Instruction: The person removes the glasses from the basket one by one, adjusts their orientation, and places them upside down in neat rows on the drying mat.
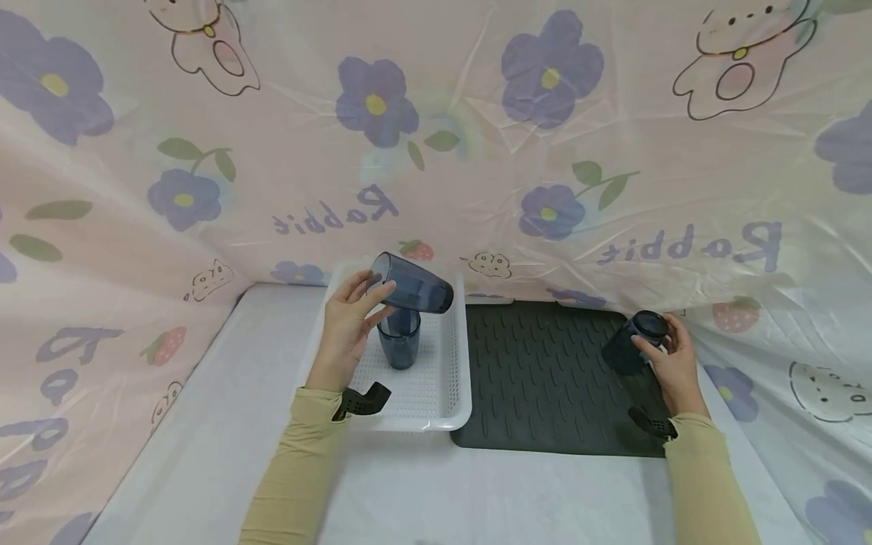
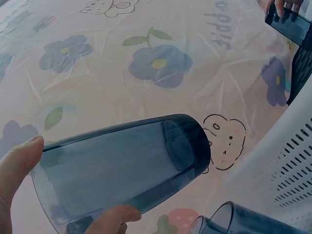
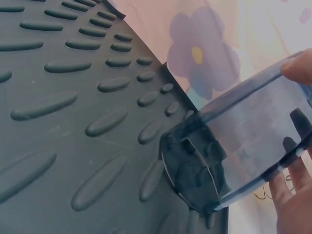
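My left hand point(image 1: 344, 325) holds a translucent blue plastic tumbler point(image 1: 417, 288) near its mouth, above the white basket. That tumbler lies nearly sideways, its base pointing right; thumb and fingers grip either side in the left wrist view. Beneath it, another blue tumbler point(image 1: 400, 352) stands in the basket point(image 1: 466, 378), and the left wrist view shows two tumbler rims point(image 2: 229, 217) there. Over at the mat's right side, my right hand point(image 1: 676, 367) grips a further blue tumbler point(image 3: 253, 131). It is tilted, with its thick base close over the dark ribbed mat point(image 1: 538, 386).
The basket has perforated walls and stands left of the mat, its right rim against the mat's left edge. Both are on a white table surface point(image 1: 490, 499). A flower-and-rabbit patterned sheet point(image 1: 450, 204) hangs behind and along both sides.
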Demonstrator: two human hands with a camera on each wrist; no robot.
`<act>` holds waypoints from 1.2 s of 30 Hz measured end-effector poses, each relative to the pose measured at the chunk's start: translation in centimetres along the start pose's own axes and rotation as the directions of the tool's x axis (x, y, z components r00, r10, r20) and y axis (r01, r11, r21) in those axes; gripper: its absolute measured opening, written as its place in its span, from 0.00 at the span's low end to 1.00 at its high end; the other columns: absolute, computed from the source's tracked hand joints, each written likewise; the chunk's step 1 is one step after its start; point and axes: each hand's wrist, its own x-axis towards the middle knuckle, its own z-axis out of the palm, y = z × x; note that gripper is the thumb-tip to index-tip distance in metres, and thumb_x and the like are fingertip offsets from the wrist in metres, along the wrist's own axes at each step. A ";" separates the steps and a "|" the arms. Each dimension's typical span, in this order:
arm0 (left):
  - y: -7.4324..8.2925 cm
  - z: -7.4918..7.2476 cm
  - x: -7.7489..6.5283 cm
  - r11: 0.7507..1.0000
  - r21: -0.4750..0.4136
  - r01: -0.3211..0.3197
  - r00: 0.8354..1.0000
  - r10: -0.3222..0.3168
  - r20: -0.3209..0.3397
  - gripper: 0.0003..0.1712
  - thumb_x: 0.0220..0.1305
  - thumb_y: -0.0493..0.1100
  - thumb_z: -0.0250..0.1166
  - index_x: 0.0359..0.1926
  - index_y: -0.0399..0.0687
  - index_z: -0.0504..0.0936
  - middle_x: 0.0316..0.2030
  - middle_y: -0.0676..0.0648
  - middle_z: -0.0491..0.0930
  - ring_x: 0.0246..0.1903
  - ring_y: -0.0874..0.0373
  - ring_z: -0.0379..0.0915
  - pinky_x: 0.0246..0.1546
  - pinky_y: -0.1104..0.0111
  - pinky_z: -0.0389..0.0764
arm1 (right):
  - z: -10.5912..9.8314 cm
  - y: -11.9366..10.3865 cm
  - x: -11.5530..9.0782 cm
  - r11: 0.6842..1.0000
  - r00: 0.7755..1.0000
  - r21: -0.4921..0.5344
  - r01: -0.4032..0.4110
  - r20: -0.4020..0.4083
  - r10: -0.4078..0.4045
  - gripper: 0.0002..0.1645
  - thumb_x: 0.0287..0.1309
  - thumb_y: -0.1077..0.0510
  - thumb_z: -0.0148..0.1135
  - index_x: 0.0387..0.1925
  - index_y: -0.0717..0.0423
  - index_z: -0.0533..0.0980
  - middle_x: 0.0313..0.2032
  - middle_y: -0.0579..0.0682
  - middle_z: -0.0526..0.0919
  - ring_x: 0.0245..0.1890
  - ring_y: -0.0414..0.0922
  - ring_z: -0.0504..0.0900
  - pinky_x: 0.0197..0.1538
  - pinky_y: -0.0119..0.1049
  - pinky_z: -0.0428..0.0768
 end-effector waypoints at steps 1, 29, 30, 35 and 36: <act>-0.1 0.1 0.0 1.000 -0.005 0.001 1.000 -0.001 0.001 0.36 0.56 0.32 0.70 0.64 0.40 0.65 0.63 0.44 0.64 0.56 0.50 0.70 0.47 0.60 0.81 | 0.0 0.0 0.0 1.000 1.000 -0.004 0.001 -0.001 -0.001 0.40 0.56 0.66 0.66 0.68 0.47 0.61 0.54 0.39 0.66 0.49 0.35 0.64 0.40 0.18 0.69; -2.3 2.7 0.1 0.999 -0.032 0.040 0.998 -0.038 0.050 0.32 0.56 0.31 0.70 0.61 0.39 0.69 0.60 0.43 0.69 0.48 0.51 0.77 0.48 0.59 0.81 | 0.9 -0.6 -0.6 0.999 0.999 -0.009 -0.034 -0.041 0.033 0.41 0.59 0.63 0.65 0.70 0.46 0.59 0.60 0.42 0.63 0.57 0.39 0.62 0.45 0.19 0.68; -2.4 2.7 0.1 0.999 -0.032 0.040 0.998 -0.038 0.051 0.32 0.56 0.31 0.70 0.61 0.38 0.69 0.61 0.43 0.69 0.49 0.50 0.76 0.48 0.59 0.81 | 0.9 -0.6 -0.6 0.999 0.999 0.009 -0.034 -0.041 0.034 0.41 0.58 0.64 0.65 0.70 0.46 0.59 0.60 0.42 0.64 0.56 0.38 0.62 0.43 0.19 0.68; -2.6 3.0 0.1 0.998 -0.033 0.051 0.997 -0.050 0.054 0.32 0.56 0.32 0.70 0.61 0.40 0.69 0.63 0.44 0.66 0.51 0.51 0.75 0.48 0.58 0.81 | 0.7 -0.8 -0.5 0.997 0.997 0.071 -0.035 -0.059 0.039 0.42 0.55 0.67 0.67 0.69 0.49 0.61 0.56 0.41 0.66 0.51 0.35 0.65 0.41 0.18 0.69; -2.6 3.0 0.1 0.998 -0.035 0.053 0.997 -0.052 0.052 0.32 0.56 0.32 0.70 0.61 0.40 0.69 0.64 0.44 0.65 0.51 0.50 0.75 0.48 0.58 0.81 | 0.7 -0.8 -0.5 0.996 0.997 0.080 -0.032 -0.061 0.037 0.42 0.55 0.67 0.67 0.69 0.49 0.61 0.56 0.41 0.67 0.50 0.35 0.65 0.41 0.19 0.70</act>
